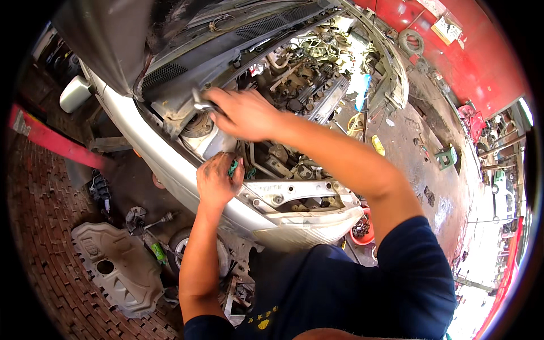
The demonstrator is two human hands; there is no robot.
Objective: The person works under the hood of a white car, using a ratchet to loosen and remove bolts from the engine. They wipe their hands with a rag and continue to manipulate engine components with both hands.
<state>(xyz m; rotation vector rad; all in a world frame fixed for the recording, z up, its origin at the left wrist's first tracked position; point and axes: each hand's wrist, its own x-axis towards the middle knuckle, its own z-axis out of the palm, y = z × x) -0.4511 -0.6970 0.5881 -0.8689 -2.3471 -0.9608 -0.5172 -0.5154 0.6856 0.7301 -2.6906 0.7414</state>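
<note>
My right hand (246, 115), slightly blurred, is closed round a shiny metal hand tool (199, 102) with a short cross end; its exact kind does not show. It hovers over the round strut mount (197, 126) on the near side of the engine bay. Lower down, my left hand (218, 178) is curled at the inner edge of the silver fender (170, 161). A small green thing (233, 167) shows between its thumb and fingers, mostly covered. Past both hands lies the engine (314, 93), partly stripped, with hoses and brackets around it.
The raised hood (105, 45) hangs at upper left. A headlight (309, 229) and front crossmember (289, 190) lie close to my body. On the floor are a large metal cover (122, 266), a wheel (221, 258), a red bucket of small parts (362, 226) and a green case (446, 157).
</note>
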